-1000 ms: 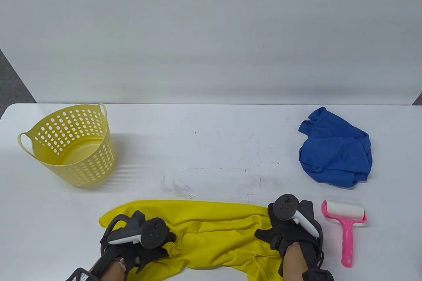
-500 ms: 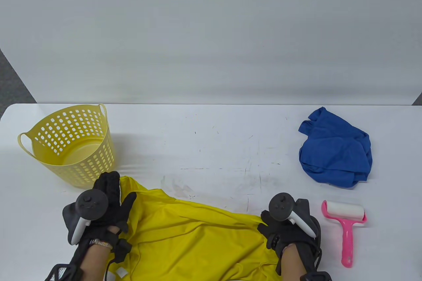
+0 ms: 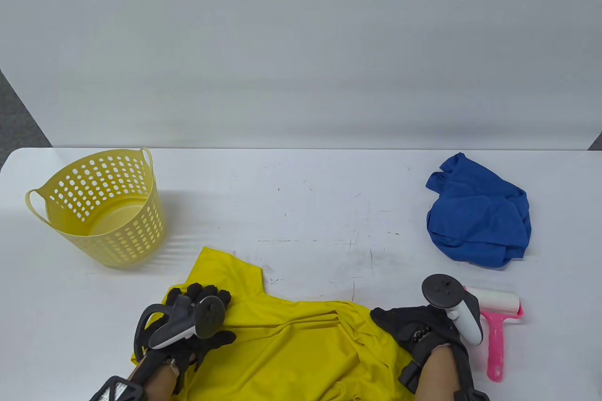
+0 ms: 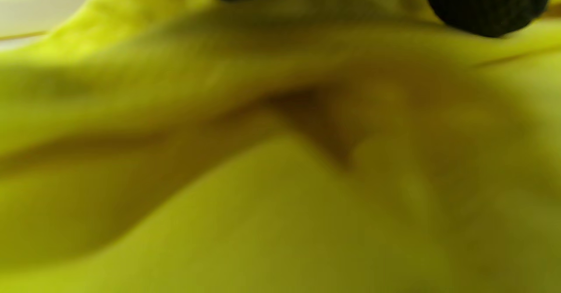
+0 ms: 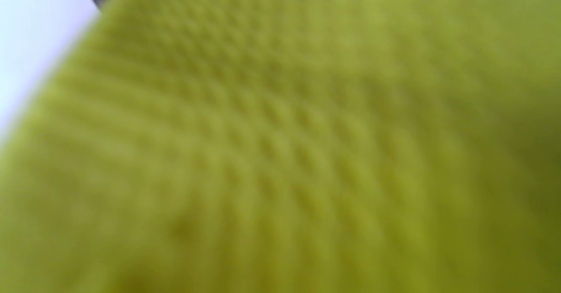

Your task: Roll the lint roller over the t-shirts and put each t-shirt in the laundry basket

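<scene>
**Yellow shirt being spread at the near edge, roller not yet in hand**

Nearest the table's front edge: yellow t-shirt [image 3: 291,349], partly flattened, one corner or sleeve reaching up toward the basket, ridged folds across the middle, lower part running out of view at the bottom. Left hand [image 3: 197,326] resting on the shirt's left part, fingers spread and fairly straight over the cloth, apparently pressing rather than pinching. Right hand [image 3: 414,330] at the shirt's right edge, fingers pointing into the fabric; whether gripping the cloth or just lying on it, cannot tell, since the tracker and the glove hide the fingertips. Both wrist views filled with blurred yellow fabric, only a dark glove edge at the top of the left one; no help on the grip.

Likely reason for this hold: one hand on each side to pull and pin the shirt flat, giving the roller a smooth surface. Judged stage: spreading, rolling not yet begun.

Just beside the right hand, partly behind its tracker: pink lint roller [image 3: 494,326], lying flat on the table [image 3: 305,213], white roll away from the person, handle toward them. Handy for the right hand, nothing between.

Farther back on the right: blue t-shirt [image 3: 477,210], crumpled in a heap, well apart from the yellow one, waiting its turn.

Farther back on the left: yellow laundry basket [image 3: 99,206], upright, perforated, nothing seen inside. Near the shirt's raised corner but not touching; path from shirt to basket unobstructed.
</scene>
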`<state>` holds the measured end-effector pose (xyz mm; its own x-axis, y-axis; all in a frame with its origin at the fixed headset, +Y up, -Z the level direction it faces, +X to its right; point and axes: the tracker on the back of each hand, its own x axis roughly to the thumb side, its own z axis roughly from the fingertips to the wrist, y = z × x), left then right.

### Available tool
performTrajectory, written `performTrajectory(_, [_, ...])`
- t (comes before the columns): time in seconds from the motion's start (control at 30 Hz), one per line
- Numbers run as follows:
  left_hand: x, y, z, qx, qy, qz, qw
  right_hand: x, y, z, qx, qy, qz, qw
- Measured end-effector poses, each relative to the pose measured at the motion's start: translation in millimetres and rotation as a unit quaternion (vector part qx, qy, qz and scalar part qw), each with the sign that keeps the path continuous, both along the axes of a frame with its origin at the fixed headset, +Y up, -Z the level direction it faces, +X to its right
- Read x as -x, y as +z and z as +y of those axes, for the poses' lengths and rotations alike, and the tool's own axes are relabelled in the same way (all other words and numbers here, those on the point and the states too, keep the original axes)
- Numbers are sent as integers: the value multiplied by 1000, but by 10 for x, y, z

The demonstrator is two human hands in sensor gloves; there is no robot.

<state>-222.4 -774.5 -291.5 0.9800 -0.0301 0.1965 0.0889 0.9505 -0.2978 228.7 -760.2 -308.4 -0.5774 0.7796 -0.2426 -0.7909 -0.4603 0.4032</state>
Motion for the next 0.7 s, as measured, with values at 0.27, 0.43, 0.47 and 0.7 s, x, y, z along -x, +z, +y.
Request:
performTrajectory(0.27, [232, -101, -75, 69, 43, 49, 995, -179, 71, 372, -218, 275, -113, 930])
performTrajectory(0.43, [283, -124, -61, 90, 26, 56, 994, 309, 67, 110, -2, 252, 50, 966])
performTrajectory(0.47, [315, -129, -62, 100, 28, 59, 993, 477, 59, 68, 9, 322, 83, 943])
performTrajectory(0.7, [433, -132, -18, 98, -1, 74, 992, 485, 18, 251, -18, 336, 80, 938])
